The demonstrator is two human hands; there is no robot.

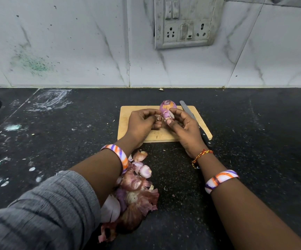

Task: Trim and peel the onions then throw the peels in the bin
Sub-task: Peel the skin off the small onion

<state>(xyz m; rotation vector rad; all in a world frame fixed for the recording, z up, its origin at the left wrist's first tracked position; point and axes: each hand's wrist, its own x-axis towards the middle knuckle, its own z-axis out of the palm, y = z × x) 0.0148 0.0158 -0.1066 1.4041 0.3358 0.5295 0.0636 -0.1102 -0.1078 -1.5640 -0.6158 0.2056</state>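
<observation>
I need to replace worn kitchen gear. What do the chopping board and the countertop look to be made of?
Chopping board: probably wood or bamboo, pale tan, matt, with faint marks on it. Countertop: likely polished stone such as granite, black with fine light speckles, slightly glossy.

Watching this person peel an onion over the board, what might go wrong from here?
1. The knife lies on the cutting board right beside the right hand; a careless move might brush the blade.
2. The peel pile sits on the counter under the left forearm, so it may get swept about instead of reaching the bin, which is not in view.
3. The onion is held only at the fingertips of both hands and may slip.
</observation>
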